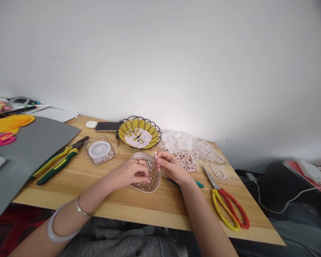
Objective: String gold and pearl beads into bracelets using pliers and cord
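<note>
My left hand (132, 172) reaches over a shallow pale tray (158, 185) of small gold and whitish beads (149, 186). Its fingers are curled down at the beads; whatever is between the fingertips is too small to make out. At the tray's right rim my right hand (171, 167) is closed, thumb against forefinger, on a short bead strand (155, 155) of pale beads that sticks up from the fingertips. Behind the tray stands a yellow-and-black basket (156, 134) holding loose white beads (138, 138).
Left lie green-and-yellow pliers (59, 160) and a clear box (89, 155) with a white spool (99, 149). A phone (106, 126) and white case (91, 124) sit behind. Right are pearl strands (187, 160), bagged bracelets (204, 148), red-and-yellow scissors (227, 203) and a teal-handled tool (199, 184).
</note>
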Tool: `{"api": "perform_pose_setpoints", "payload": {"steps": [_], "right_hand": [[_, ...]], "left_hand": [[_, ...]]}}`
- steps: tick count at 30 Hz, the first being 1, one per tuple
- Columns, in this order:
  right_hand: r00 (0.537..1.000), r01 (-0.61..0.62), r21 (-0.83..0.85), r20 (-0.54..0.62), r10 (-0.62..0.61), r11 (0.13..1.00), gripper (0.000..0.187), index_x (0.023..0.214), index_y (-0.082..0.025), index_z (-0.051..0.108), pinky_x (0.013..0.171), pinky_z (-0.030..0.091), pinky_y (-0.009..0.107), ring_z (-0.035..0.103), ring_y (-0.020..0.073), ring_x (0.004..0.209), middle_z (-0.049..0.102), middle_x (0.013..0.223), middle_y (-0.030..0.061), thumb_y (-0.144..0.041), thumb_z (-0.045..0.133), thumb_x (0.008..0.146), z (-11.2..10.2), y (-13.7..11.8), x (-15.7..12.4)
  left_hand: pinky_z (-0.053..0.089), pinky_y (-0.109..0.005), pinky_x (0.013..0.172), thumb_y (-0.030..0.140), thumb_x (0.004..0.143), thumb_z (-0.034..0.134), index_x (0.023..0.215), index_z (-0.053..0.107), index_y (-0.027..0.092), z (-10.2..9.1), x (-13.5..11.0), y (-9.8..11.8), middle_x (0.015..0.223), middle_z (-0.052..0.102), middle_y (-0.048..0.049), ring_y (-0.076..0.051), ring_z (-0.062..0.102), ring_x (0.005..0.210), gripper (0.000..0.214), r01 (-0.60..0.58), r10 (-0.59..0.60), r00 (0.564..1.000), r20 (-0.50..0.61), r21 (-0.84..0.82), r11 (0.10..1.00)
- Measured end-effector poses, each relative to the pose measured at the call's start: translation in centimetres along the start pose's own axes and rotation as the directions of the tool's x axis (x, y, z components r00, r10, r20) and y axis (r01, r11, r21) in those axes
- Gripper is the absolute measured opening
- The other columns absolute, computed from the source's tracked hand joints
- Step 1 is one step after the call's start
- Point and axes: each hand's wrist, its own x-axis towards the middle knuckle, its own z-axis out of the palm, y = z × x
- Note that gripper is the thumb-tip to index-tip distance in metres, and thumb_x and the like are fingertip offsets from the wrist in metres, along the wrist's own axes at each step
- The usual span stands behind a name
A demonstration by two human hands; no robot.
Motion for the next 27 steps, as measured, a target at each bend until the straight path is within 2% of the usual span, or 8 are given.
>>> {"api": "perform_pose_setpoints", "payload": {"steps": [5, 8, 10, 13, 17, 23, 27], "right_hand": [[0.999, -0.017, -0.002, 0.034, 0.017, 1.0, 0.031, 0.078, -0.019, 0.066, 0.061, 0.039, 0.025, 0.05, 0.0108, 0.058, 0.059, 0.064, -0.0045, -0.044, 0.084, 0.082, 0.1, -0.1, -0.1], [0.997, -0.037, -0.004, 0.063, 0.037, 0.999, 0.032, 0.077, -0.019, 0.064, 0.061, 0.039, 0.024, 0.05, 0.0105, 0.057, 0.059, 0.062, -0.0049, -0.044, 0.084, 0.081, 0.2, -0.2, -0.3], [0.996, -0.05, -0.008, 0.08, 0.05, 0.999, 0.033, 0.076, -0.019, 0.063, 0.061, 0.039, 0.024, 0.05, 0.0102, 0.057, 0.06, 0.063, -0.005, -0.044, 0.084, 0.081, 0.3, -0.3, -0.3], [0.992, -0.067, -0.023, 0.104, 0.07, 0.997, 0.033, 0.075, -0.019, 0.063, 0.061, 0.039, 0.024, 0.05, 0.01, 0.057, 0.06, 0.063, -0.0048, -0.044, 0.084, 0.081, 0.3, -0.5, -0.4], [0.987, -0.085, -0.048, 0.129, 0.091, 0.995, 0.033, 0.075, -0.019, 0.064, 0.06, 0.039, 0.024, 0.052, 0.0106, 0.058, 0.062, 0.063, -0.004, -0.044, 0.084, 0.081, 0.2, -0.5, -0.5], [0.986, -0.085, -0.06, 0.14, 0.093, 0.995, 0.033, 0.075, -0.018, 0.064, 0.061, 0.039, 0.024, 0.052, 0.0101, 0.058, 0.061, 0.062, -0.0046, -0.045, 0.083, 0.082, 0.1, -0.5, -0.6], [0.986, -0.083, -0.063, 0.139, 0.091, 0.995, 0.033, 0.075, -0.018, 0.064, 0.06, 0.038, 0.024, 0.051, 0.0095, 0.057, 0.061, 0.062, -0.0044, -0.044, 0.083, 0.083, 0.1, -0.5, -0.5]], "left_hand": [[0.034, -0.026, 0.063, 0.035, 0.103, 0.048, 0.075, 0.054, 0.019, -0.3, -0.1, 0.9, 0.068, 0.051, 0.004, -0.015, 0.049, 0.065, 0.033, 0.152, -0.169, 0.973, -0.16, -0.113, 0.982], [0.036, -0.025, 0.063, 0.039, 0.104, 0.042, 0.078, 0.05, 0.02, -0.4, -0.2, 1.2, 0.07, 0.051, 0.0041, -0.014, 0.049, 0.066, 0.033, 0.186, -0.23, 0.953, -0.199, -0.219, 0.958], [0.038, -0.025, 0.062, 0.043, 0.101, 0.045, 0.08, 0.051, 0.02, -0.5, -0.1, 1.3, 0.072, 0.052, 0.0036, -0.014, 0.05, 0.066, 0.031, 0.187, -0.25, 0.947, -0.201, -0.29, 0.939], [0.042, -0.025, 0.062, 0.045, 0.091, 0.059, 0.083, 0.056, 0.019, -0.7, 0.1, 1.3, 0.074, 0.057, 0.0023, -0.015, 0.054, 0.067, 0.027, 0.184, -0.273, 0.941, -0.197, -0.38, 0.907], [0.05, -0.028, 0.07, 0.037, 0.084, 0.069, 0.083, 0.064, 0.017, -0.9, 0.1, 1.1, 0.08, 0.068, -0.0019, -0.017, 0.063, 0.074, 0.021, 0.187, -0.299, 0.935, -0.189, -0.453, 0.872], [0.052, -0.031, 0.077, 0.03, 0.083, 0.072, 0.087, 0.078, 0.016, -0.7, 0.0, 0.8, 0.089, 0.078, -0.0063, -0.02, 0.068, 0.082, 0.015, 0.185, -0.297, 0.938, -0.177, -0.468, 0.864], [0.05, -0.03, 0.073, 0.026, 0.078, 0.079, 0.08, 0.083, 0.017, -0.5, 0.0, 0.7, 0.082, 0.079, -0.0072, -0.022, 0.067, 0.081, 0.01, 0.196, -0.304, 0.936, -0.18, -0.449, 0.872]]}}
